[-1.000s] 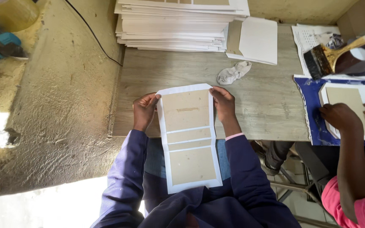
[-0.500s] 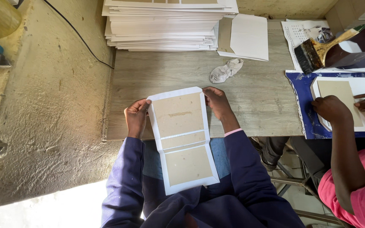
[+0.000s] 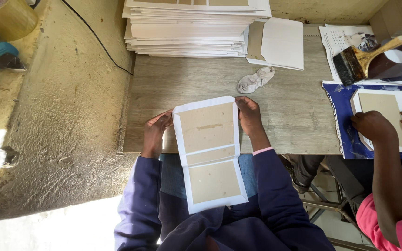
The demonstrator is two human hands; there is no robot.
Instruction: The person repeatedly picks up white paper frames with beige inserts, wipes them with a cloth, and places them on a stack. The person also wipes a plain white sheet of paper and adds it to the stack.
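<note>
Brown board panels on a white sheet [image 3: 209,153] hang over the desk's [image 3: 284,109] near edge onto your lap. Your left hand [image 3: 156,131] and right hand [image 3: 249,114] pinch its sides, fingers closed on the white margins, likely keeping it flat.

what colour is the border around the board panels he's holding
White, framing tan-brown panels on the cover sheet, clearest in the head view.

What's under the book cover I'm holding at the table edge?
The cover lies half on the wooden table; its lower half hangs over the lap. The left hand and right hand grip its edges. Anything beneath is hidden.
</note>
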